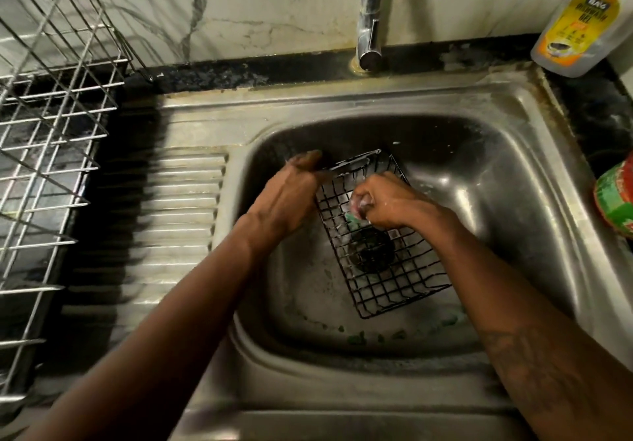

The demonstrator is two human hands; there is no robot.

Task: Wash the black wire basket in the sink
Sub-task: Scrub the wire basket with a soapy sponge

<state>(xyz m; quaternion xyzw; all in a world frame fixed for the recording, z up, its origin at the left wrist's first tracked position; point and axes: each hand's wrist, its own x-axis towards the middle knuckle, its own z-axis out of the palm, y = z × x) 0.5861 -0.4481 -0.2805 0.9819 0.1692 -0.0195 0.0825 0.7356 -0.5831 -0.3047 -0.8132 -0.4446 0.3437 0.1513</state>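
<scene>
A black wire basket [387, 269] lies in the steel sink [496, 180], over the dark drain. My left hand [291, 194] grips the basket's far left rim and holds it steady. My right hand [383, 202] is curled round a soapy green scrub pad [354, 216] and presses it onto the basket's wire floor. Foam clings to the pad and to the fingers of that hand. Part of the far rim is hidden behind my left hand.
A chrome tap [371, 12] rises behind the sink with no water running. A yellow dishwash gel bottle [579, 19] leans at the back right, a red and green container [616, 197] sits at the right edge. A steel dish rack [51, 125] stands left of the ribbed drainboard [181, 221].
</scene>
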